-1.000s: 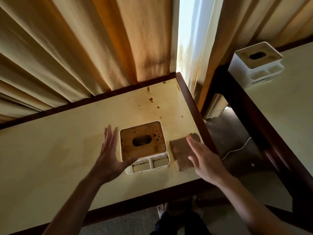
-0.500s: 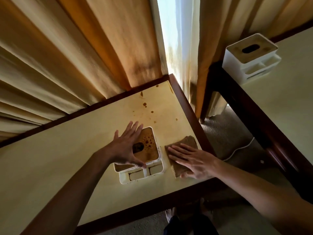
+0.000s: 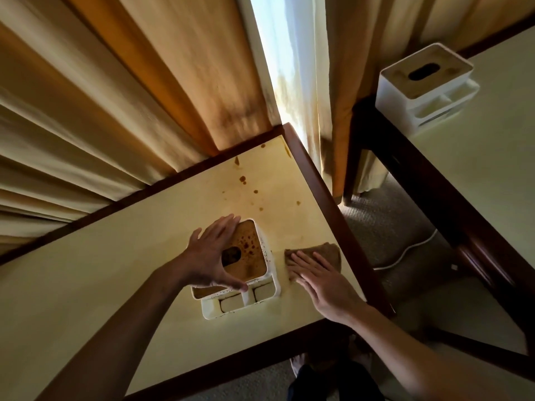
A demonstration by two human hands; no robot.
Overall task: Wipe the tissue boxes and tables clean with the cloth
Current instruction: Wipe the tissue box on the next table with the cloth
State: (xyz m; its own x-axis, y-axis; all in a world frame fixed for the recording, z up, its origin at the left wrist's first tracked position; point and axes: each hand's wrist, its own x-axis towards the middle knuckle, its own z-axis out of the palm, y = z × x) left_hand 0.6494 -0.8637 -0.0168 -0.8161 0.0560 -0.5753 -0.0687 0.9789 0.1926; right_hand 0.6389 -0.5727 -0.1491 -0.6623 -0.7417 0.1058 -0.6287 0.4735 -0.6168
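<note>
Here the left hand (image 3: 212, 260) lies over the top of the stained tissue box (image 3: 254, 256), its fingers (image 3: 224, 225) spread and reaching toward the box's far edge while the thumb rests along the near rim of the lid. The box stands on the cream tabletop (image 3: 101, 285), toward its right end, with small open compartments on the side facing the person. Just to the right of the box, the right hand (image 3: 321, 282) presses flat on a brown cloth (image 3: 324, 251), fingers straight and slightly fanned; the cloth's far corner sits close to the tabletop's dark wooden right edge (image 3: 327, 195). Brown spots (image 3: 242, 179) dot the surface beyond the box, up toward the far corner. To the left of the box the tabletop runs wide and bare. Curtains (image 3: 115, 96) hang right against the far edge. A carpeted gap (image 3: 382, 218) with a white cable (image 3: 411, 250) separates this table from a second tabletop (image 3: 498, 169) on the right, where another white tissue box (image 3: 425, 85) stands near its far left corner.
</note>
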